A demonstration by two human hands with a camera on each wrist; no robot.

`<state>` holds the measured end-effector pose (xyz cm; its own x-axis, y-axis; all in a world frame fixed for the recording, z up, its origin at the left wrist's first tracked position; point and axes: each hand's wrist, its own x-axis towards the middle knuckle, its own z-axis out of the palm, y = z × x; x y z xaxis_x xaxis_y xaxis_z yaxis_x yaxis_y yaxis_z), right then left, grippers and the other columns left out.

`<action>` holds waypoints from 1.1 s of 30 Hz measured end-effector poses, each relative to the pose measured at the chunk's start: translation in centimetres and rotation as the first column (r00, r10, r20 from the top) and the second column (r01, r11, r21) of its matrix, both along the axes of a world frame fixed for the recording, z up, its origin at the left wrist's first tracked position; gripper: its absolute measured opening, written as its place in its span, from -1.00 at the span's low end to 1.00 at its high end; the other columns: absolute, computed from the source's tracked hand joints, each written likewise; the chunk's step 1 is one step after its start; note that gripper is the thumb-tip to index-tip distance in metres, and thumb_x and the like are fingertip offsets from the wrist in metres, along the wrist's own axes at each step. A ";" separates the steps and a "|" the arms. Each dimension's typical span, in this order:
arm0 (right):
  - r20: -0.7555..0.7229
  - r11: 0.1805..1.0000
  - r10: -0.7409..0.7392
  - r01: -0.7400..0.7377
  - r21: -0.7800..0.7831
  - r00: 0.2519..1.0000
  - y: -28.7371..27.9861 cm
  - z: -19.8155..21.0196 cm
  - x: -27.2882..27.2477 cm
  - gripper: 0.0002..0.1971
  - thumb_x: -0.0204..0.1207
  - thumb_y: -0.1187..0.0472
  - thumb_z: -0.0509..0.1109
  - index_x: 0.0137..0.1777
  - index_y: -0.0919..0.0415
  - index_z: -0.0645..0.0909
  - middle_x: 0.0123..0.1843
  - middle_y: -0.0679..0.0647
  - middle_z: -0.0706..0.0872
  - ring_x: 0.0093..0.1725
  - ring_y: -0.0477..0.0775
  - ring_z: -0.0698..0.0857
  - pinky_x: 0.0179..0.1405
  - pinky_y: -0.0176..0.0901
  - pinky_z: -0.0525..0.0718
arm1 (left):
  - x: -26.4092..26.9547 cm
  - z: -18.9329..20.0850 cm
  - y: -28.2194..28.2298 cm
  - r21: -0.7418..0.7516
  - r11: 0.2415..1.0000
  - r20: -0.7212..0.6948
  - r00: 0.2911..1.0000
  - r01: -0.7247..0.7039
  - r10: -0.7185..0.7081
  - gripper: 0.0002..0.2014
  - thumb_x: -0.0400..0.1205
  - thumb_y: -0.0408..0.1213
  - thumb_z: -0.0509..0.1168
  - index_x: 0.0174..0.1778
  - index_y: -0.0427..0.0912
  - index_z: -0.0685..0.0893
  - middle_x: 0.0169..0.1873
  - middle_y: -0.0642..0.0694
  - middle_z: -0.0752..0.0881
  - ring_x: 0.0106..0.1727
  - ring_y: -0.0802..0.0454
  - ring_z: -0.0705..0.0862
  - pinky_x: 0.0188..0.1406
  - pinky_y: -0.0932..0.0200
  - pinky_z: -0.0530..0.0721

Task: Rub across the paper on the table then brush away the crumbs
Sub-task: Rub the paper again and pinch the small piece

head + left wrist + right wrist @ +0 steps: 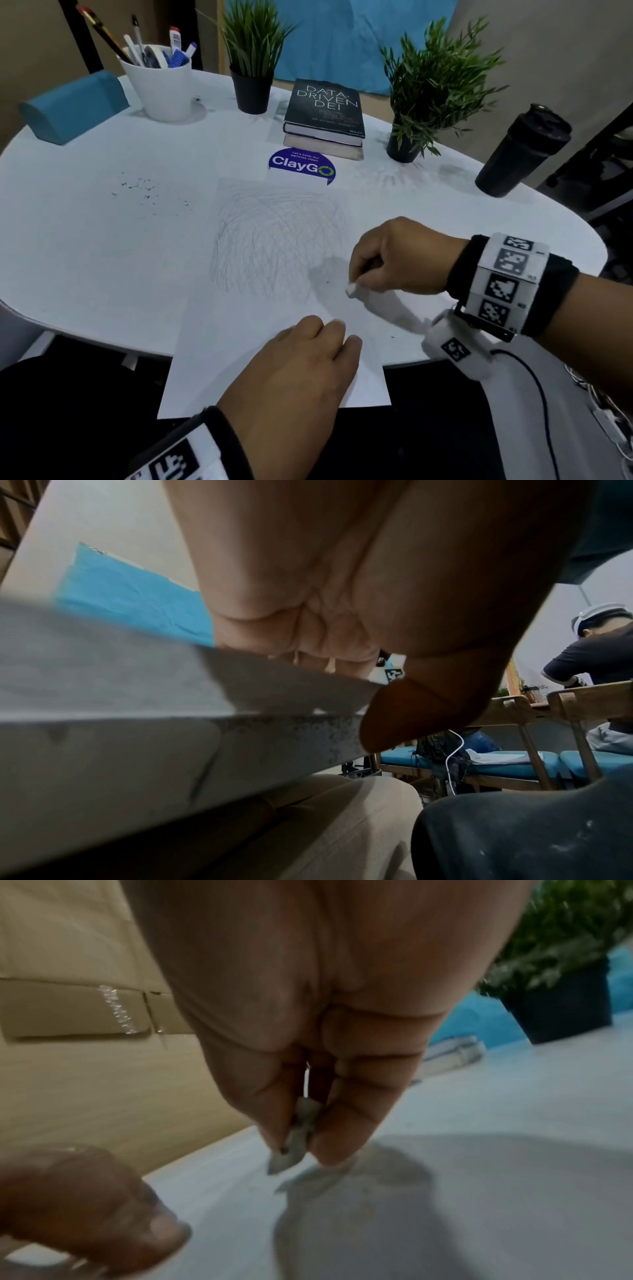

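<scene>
The white sheet of paper lies on the white rounded bench, and its near edge overhangs the bench rim under the left hand. That hand rests palm-down on the paper's near part, its fingers relaxed and close together. In the left wrist view the left hand bridges the bench rim, the thumb hanging past it.

Just ahead of it and to its right, the right hand pinches a small white eraser between thumb and fingers, the eraser's tip down at the paper. In the right wrist view the eraser shows as a flat, greyed wedge at the tips of the right hand, just above its shadow; whether it touches cannot be told.

Ahead of the right hand and to its left a faint grey pencil scribble covers the middle of the paper. Well to the left of both hands, dark eraser crumbs are scattered over bare bench, with open surface around them.

Far beyond the hands stand a white cup of pens, a teal box, two potted green plants, stacked books and a purple ClayGo sticker. A black bottle stands beyond the right hand near the bench edge.
</scene>
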<state>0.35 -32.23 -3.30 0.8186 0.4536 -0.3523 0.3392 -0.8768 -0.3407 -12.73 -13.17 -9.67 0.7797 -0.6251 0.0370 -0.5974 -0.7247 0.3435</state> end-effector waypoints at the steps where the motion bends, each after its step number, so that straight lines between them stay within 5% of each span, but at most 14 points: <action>1: -0.017 1.000 -0.001 0.001 -0.012 1.000 0.0 -0.1 0.0 -0.96 0.38 0.08 0.60 -0.21 -0.04 0.79 -0.23 -0.12 0.81 -0.24 -0.18 0.73 -0.19 -0.32 0.68 | 0.0 0.0 -0.1 0.005 1.000 0.001 1.000 0.000 0.000 -0.37 0.35 -0.28 -0.10 0.14 -0.16 0.80 -0.05 -0.05 0.76 -0.15 -0.03 0.72 -0.40 0.09 0.75; 5: 0.117 0.992 -0.127 0.129 -0.007 0.985 -0.5 -0.5 1.9 -0.97 0.39 0.10 0.58 -0.23 -0.03 0.79 -0.26 -0.14 0.79 -0.25 -0.18 0.70 -0.18 -0.21 0.67 | 0.0 -0.1 -0.1 0.020 1.000 -0.019 1.000 0.010 -0.010 -0.34 0.37 -0.27 -0.10 0.23 -0.20 0.77 -0.01 -0.08 0.76 -0.14 -0.05 0.71 -0.36 0.07 0.76; 10: 0.023 1.000 -0.007 0.007 -0.007 1.000 0.8 -0.4 0.4 -0.95 0.39 0.07 0.60 -0.21 -0.02 0.80 -0.25 -0.14 0.80 -0.23 -0.17 0.73 -0.18 -0.30 0.69 | 0.0 0.0 0.0 0.031 0.999 0.002 1.000 0.014 -0.014 -0.34 0.35 -0.29 -0.15 0.19 -0.15 0.76 -0.02 -0.05 0.74 -0.14 -0.02 0.67 -0.37 0.08 0.74; 13: 0.134 0.991 -0.115 0.122 -0.048 0.984 0.3 -0.2 1.7 -0.97 0.40 0.11 0.57 -0.23 0.00 0.78 -0.28 -0.13 0.79 -0.21 -0.13 0.72 -0.12 -0.13 0.73 | -0.1 0.0 0.0 0.044 0.999 0.012 1.000 0.016 -0.016 -0.35 0.38 -0.26 -0.11 0.26 -0.17 0.74 -0.01 -0.04 0.73 -0.14 -0.01 0.66 -0.36 0.09 0.73; 16: 0.172 0.998 -0.035 0.043 -0.042 0.984 1.5 0.0 0.6 -0.99 0.40 0.14 0.53 -0.20 0.01 0.78 -0.24 -0.13 0.78 -0.17 -0.12 0.72 -0.08 -0.15 0.71 | -0.1 0.1 0.0 0.055 0.998 0.010 1.000 0.027 -0.027 -0.37 0.40 -0.26 -0.11 0.27 -0.15 0.71 -0.01 -0.01 0.69 -0.13 0.00 0.62 -0.34 0.09 0.71; 19: 0.037 0.991 0.136 -0.136 -0.001 0.990 3.6 -0.2 -2.6 -0.96 0.40 0.10 0.55 -0.17 0.02 0.80 -0.20 -0.14 0.79 -0.18 -0.17 0.70 -0.12 -0.31 0.64 | -0.1 0.5 0.2 0.054 0.997 0.014 0.999 0.046 -0.047 -0.55 0.51 -0.21 0.08 0.25 -0.12 0.71 -0.03 0.00 0.67 -0.11 0.00 0.60 -0.31 0.12 0.67; 21: 0.062 0.997 0.082 -0.081 -0.012 0.995 3.3 -0.5 -2.0 -0.96 0.40 0.11 0.55 -0.19 0.03 0.79 -0.21 -0.13 0.80 -0.18 -0.15 0.71 -0.09 -0.25 0.66 | -0.2 0.4 0.1 0.072 0.996 0.022 0.998 0.050 -0.051 -0.59 0.51 -0.20 0.21 0.27 -0.11 0.69 -0.01 0.02 0.66 -0.10 0.02 0.58 -0.30 0.13 0.67; 25: 0.212 0.995 -0.074 0.085 -0.044 0.974 1.9 -0.3 0.0 -0.95 0.44 0.15 0.48 -0.22 0.03 0.76 -0.25 -0.14 0.76 -0.12 -0.06 0.72 -0.11 -0.18 0.67 | -0.2 0.4 0.1 0.083 0.996 -0.001 0.999 0.041 -0.041 -0.38 0.43 -0.28 -0.11 0.33 -0.13 0.65 0.01 0.02 0.65 -0.10 0.02 0.58 -0.33 0.18 0.61; 29: 0.071 0.992 0.126 -0.127 0.013 0.990 4.1 -0.2 -3.1 -0.97 0.41 0.13 0.52 -0.19 0.03 0.79 -0.21 -0.14 0.78 -0.19 -0.17 0.68 -0.13 -0.36 0.60 | 0.0 0.3 0.3 0.068 0.995 0.026 0.997 0.070 -0.072 -0.55 0.49 -0.20 0.24 0.30 -0.12 0.69 0.01 -0.01 0.68 -0.06 0.00 0.60 -0.24 0.12 0.70; 33: 0.166 0.998 -0.058 0.057 0.007 0.984 2.6 -0.4 -0.5 -0.95 0.41 0.14 0.51 -0.23 0.08 0.78 -0.25 -0.10 0.80 -0.20 -0.11 0.71 -0.05 -0.12 0.70 | -0.2 0.1 0.0 0.064 0.997 0.025 0.999 0.035 -0.037 -0.45 0.44 -0.24 0.06 0.33 -0.14 0.70 0.02 0.01 0.70 -0.11 0.03 0.63 -0.34 0.22 0.64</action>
